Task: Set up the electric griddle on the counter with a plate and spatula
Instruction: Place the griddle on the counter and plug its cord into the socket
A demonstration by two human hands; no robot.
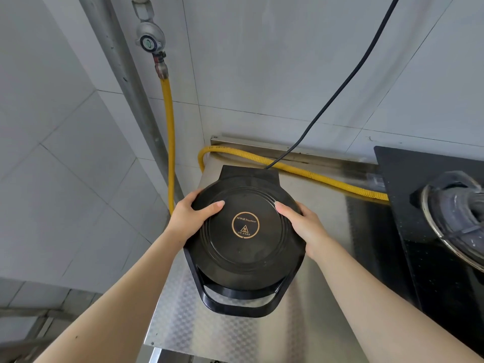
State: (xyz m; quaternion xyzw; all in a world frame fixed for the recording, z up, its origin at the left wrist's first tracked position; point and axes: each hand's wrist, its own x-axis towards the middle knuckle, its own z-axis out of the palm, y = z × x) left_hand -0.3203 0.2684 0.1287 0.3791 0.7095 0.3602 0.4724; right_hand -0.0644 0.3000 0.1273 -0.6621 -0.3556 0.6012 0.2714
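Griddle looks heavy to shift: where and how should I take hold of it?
Grip the griddle by its rim, one hand from each side, as the left hand and right hand do now: it is wide, round and flat. The near handle likely lifts only the lid; the cord leaves at the back.

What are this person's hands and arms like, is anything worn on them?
Both the left hand and the right hand are bare: no gloves, rings, watch or wristband show. The left forearm and right forearm are bare too, no sleeve in view. The thumbnails look short and unpainted.
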